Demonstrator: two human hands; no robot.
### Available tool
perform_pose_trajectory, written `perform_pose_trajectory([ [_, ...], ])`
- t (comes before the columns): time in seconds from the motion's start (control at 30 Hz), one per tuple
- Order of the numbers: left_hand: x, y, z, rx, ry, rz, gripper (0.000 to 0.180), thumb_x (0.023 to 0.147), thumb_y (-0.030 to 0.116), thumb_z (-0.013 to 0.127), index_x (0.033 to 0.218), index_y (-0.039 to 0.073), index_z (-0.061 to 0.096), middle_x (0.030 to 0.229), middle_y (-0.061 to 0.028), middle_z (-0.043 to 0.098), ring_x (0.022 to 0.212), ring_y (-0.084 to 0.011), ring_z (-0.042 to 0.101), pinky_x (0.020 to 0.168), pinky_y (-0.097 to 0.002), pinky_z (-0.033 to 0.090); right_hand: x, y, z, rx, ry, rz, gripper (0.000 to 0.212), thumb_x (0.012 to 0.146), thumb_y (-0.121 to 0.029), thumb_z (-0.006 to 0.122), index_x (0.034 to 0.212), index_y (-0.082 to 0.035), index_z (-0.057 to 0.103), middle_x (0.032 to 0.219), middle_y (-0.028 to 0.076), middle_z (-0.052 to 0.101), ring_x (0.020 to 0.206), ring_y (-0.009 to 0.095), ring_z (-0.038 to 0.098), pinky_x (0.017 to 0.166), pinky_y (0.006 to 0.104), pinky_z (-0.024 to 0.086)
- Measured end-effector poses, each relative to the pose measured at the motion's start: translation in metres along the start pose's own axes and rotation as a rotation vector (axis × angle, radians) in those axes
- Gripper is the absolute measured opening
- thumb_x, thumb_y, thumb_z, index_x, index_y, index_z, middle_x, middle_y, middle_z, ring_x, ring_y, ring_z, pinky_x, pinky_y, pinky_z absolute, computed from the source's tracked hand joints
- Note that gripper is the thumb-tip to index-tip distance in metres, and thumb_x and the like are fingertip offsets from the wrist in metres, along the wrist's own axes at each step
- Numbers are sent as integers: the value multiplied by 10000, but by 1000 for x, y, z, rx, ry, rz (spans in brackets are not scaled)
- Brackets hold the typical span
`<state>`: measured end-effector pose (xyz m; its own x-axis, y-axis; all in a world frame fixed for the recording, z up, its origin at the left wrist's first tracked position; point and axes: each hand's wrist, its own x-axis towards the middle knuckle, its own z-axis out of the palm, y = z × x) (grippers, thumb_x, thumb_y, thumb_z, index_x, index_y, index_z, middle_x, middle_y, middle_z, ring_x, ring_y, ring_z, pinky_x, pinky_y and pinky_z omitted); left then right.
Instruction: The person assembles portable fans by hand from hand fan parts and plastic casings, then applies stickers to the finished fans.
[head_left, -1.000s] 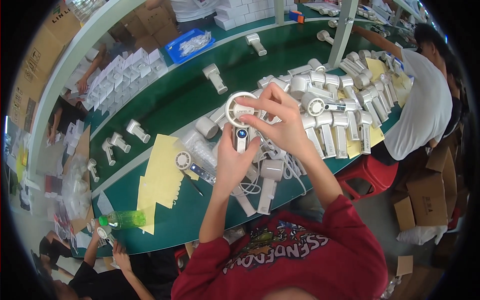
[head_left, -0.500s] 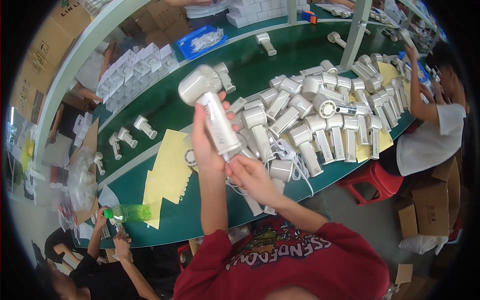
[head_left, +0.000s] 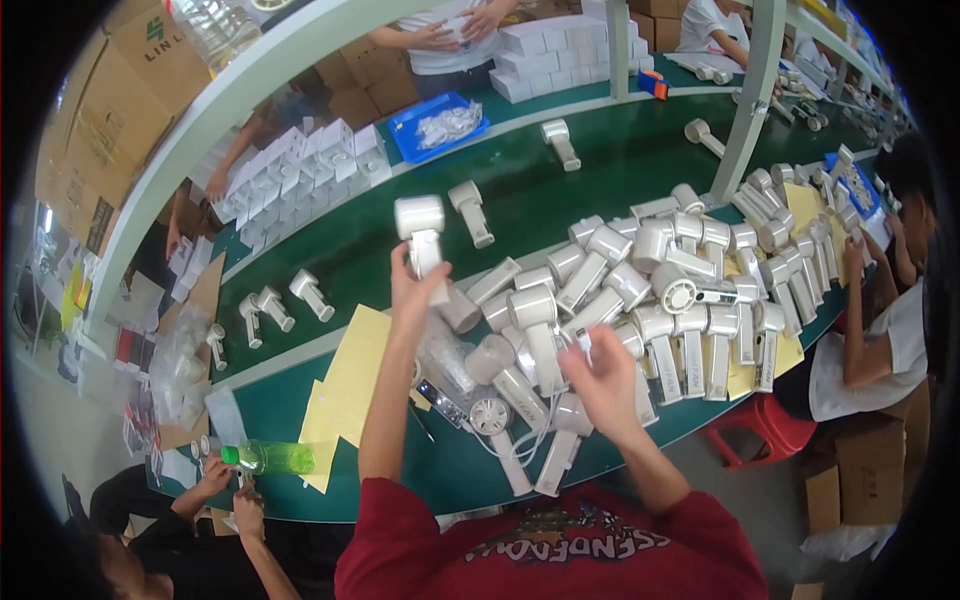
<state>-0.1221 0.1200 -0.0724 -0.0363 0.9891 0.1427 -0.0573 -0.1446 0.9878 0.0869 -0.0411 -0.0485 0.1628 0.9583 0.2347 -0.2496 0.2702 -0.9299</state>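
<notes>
A long green surface (head_left: 600, 170) crosses a crowded workroom, with cardboard cartons, white boxes (head_left: 290, 165) at its far edge, a blue tray (head_left: 437, 125), yellow sheets (head_left: 345, 385), a green bottle (head_left: 272, 457) and a big pile of white handheld fans (head_left: 660, 280) on it, while other people work around it. The left hand (head_left: 412, 285) has its grip closed around the handle of one white fan (head_left: 422, 235), held upright above the surface, and the right hand (head_left: 600, 375) hovers over the pile with a thin white cable (head_left: 585, 345) pinched between its fingers. Compared with half a second ago, the fan is now further from the camera and upright, and the right hand has come up from the pile.
</notes>
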Motion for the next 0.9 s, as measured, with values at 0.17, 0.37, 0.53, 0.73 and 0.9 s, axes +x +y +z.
perform_pose_trajectory([
  [0.17,-98,55,64,-14,-111,185,606,731,-23,590,1224,32,241,1118,-123,416,985,-169,465,782,-271,419,51,4,38,-108,26,-205,357,762,-3,568,1115,-4,516,735,42,551,522,22,406,418,187,312],
  [0.37,-119,54,76,101,31,398,618,727,-65,556,1239,23,221,1193,-133,357,1075,-201,419,852,-286,387,42,14,55,-172,61,-268,287,646,79,532,927,33,566,741,58,518,463,50,396,405,196,325],
  [0.53,-125,58,69,93,15,384,584,728,-62,568,1222,13,265,1130,-112,420,998,-187,473,825,-264,398,26,3,55,87,57,-221,179,658,69,548,829,18,556,742,79,524,474,88,465,412,202,348],
  [0.73,-121,68,43,-347,-133,12,408,703,-24,595,1066,14,412,956,-76,516,751,-117,531,638,-249,455,-45,-42,41,-231,-524,-667,130,670,-12,665,793,-25,623,702,56,582,584,109,541,448,210,393],
  [0.9,-128,74,42,-372,-213,32,476,691,-21,583,1128,-4,394,949,-92,509,739,-127,514,617,-249,453,-37,-47,34,-115,-396,-459,136,670,-23,679,799,-25,635,710,56,572,515,76,445,408,190,290],
])
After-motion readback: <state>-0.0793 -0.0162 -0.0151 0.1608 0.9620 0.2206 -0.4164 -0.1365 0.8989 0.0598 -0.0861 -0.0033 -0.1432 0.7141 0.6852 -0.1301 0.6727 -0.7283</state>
